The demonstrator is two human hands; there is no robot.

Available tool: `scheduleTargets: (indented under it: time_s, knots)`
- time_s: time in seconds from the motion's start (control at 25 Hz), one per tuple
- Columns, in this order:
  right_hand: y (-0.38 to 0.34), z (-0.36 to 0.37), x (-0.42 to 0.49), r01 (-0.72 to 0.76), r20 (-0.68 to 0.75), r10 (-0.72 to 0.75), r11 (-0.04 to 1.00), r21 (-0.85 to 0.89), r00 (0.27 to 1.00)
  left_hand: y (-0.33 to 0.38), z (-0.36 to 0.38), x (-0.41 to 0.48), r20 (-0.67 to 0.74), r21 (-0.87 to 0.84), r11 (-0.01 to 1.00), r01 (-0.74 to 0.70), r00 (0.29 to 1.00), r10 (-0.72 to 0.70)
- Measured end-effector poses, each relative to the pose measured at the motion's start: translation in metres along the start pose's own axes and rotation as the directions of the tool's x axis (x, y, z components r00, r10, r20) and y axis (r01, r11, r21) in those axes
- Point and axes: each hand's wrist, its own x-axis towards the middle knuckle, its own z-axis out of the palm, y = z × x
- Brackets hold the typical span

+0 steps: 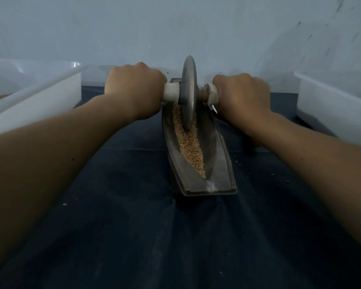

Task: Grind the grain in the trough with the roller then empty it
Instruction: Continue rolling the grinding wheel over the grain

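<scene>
Our left hand point(133, 88) and right hand point(241, 94) grip the roller point(189, 92) handles, fingers curled tight, its disc standing in the grain point(189, 142) in the trough point(217, 163).

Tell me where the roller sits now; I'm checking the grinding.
In the head view, the roller stands on edge in the grain toward the far end of the trough, between the left hand and right hand.
</scene>
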Motion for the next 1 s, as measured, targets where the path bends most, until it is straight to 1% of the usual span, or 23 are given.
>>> scheduleTargets:
  time_s: [0.16,0.44,0.6,0.76,1.0]
  knots:
    - [0.004,0.004,0.004,0.003,0.017,-0.004,0.999,0.054,1.000,-0.003,-0.001,0.009,-0.006,-0.001,1.000,-0.028,1.000,0.028]
    - [0.002,-0.001,0.025,0.023,0.072,-0.023,1.000,-0.006,0.997,-0.010,0.011,0.016,0.029,-0.061,0.997,0.041,0.999,-0.039]
    - [0.004,0.002,0.034,0.008,0.103,-0.008,1.000,0.002,0.995,-0.013,0.009,0.028,0.025,-0.066,0.997,0.037,0.999,-0.036]
    - [0.007,0.000,0.044,0.013,0.074,-0.014,1.000,0.012,0.997,-0.018,0.012,0.041,0.005,-0.063,0.997,0.038,0.999,-0.038]
    - [0.005,0.008,0.048,0.015,0.021,-0.015,1.000,0.021,1.000,-0.018,0.027,0.044,-0.064,-0.035,0.998,0.045,0.997,-0.047]
